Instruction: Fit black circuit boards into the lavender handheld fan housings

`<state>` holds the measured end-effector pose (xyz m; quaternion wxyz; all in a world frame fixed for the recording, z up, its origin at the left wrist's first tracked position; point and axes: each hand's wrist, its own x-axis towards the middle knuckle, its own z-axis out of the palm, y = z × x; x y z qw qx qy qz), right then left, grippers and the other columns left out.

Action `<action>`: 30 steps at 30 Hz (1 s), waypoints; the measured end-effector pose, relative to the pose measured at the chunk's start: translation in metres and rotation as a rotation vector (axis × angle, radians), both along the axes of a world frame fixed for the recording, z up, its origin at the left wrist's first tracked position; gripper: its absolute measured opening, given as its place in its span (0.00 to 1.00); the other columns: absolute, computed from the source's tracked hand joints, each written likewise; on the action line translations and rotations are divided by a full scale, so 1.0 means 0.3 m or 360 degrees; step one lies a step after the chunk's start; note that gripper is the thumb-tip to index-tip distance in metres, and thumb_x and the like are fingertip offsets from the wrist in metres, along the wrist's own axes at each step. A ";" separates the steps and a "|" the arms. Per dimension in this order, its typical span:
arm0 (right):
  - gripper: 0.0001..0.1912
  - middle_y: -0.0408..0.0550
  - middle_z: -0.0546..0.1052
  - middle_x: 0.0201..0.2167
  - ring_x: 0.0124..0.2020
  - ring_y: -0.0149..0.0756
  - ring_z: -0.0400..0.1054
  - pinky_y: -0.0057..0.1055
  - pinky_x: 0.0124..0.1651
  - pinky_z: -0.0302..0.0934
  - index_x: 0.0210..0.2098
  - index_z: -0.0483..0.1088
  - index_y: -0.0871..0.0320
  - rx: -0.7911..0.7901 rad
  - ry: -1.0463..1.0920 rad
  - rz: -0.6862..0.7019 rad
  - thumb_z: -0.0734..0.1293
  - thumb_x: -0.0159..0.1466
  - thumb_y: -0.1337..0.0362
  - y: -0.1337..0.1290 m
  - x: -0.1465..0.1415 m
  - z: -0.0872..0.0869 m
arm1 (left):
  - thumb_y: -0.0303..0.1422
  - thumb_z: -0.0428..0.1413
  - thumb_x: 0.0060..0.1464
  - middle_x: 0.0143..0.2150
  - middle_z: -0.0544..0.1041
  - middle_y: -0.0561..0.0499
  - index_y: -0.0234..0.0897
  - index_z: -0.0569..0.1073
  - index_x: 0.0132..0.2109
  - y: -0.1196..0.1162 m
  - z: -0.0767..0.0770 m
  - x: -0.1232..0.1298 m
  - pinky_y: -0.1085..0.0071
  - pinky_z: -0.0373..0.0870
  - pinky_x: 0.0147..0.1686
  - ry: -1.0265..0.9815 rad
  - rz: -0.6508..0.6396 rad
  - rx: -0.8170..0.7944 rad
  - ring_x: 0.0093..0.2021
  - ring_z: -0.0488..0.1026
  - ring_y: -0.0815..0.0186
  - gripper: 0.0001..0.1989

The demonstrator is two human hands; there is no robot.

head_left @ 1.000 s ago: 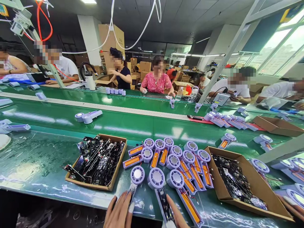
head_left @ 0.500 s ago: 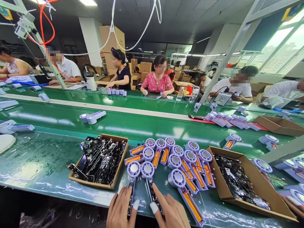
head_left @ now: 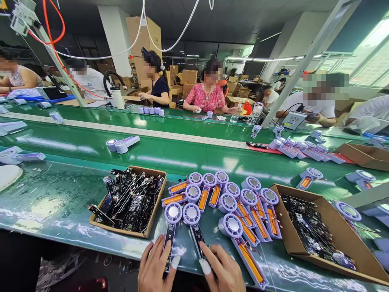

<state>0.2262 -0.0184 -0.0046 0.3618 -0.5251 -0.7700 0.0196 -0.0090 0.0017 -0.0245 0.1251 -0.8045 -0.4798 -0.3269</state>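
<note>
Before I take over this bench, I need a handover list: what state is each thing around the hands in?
Left device: round end up, circuit board in handle.
Right device: same.
Left hand: fingers on left device's handle.
Right hand: fingers on right device's handle.
Clustered devices: orange strips showing.
Left box: open, heaped with boards.
Right box: open, boards inside.

Hands (head_left: 154,265) (head_left: 223,267) cropped below, carton lettering (head_left: 156,39) illegible
</note>
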 end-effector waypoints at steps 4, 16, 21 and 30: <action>0.21 0.50 0.76 0.36 0.34 0.40 0.74 0.33 0.35 0.69 0.60 0.65 0.52 -0.0026 -0.0005 -0.0003 0.57 0.69 0.64 -0.003 -0.006 -0.009 | 0.27 0.54 0.58 0.51 0.80 0.38 0.34 0.66 0.60 0.000 -0.010 0.000 0.56 0.68 0.53 -0.0042 0.0003 -0.0024 0.52 0.77 0.54 0.22; 0.27 0.51 0.75 0.38 0.32 0.40 0.74 0.31 0.31 0.70 0.65 0.57 0.54 -0.0187 -0.0079 0.0050 0.54 0.66 0.67 0.027 -0.014 0.020 | 0.33 0.54 0.58 0.49 0.80 0.39 0.34 0.65 0.60 0.008 0.022 -0.014 0.58 0.70 0.49 0.0055 0.0038 -0.0038 0.50 0.77 0.54 0.23; 0.31 0.48 0.74 0.35 0.28 0.38 0.73 0.29 0.26 0.67 0.65 0.58 0.51 -0.0205 -0.0084 0.0022 0.55 0.62 0.69 0.038 -0.014 0.031 | 0.35 0.56 0.56 0.50 0.80 0.43 0.38 0.67 0.59 0.032 0.052 -0.019 0.60 0.73 0.47 0.0109 0.0041 -0.0106 0.50 0.77 0.54 0.24; 0.32 0.47 0.75 0.34 0.29 0.36 0.74 0.27 0.27 0.68 0.63 0.61 0.52 -0.0208 -0.0102 0.0081 0.57 0.59 0.70 0.046 -0.004 0.006 | 0.29 0.56 0.50 0.54 0.77 0.38 0.34 0.67 0.57 0.070 0.110 -0.026 0.56 0.74 0.51 0.0144 -0.0156 -0.0121 0.55 0.74 0.52 0.25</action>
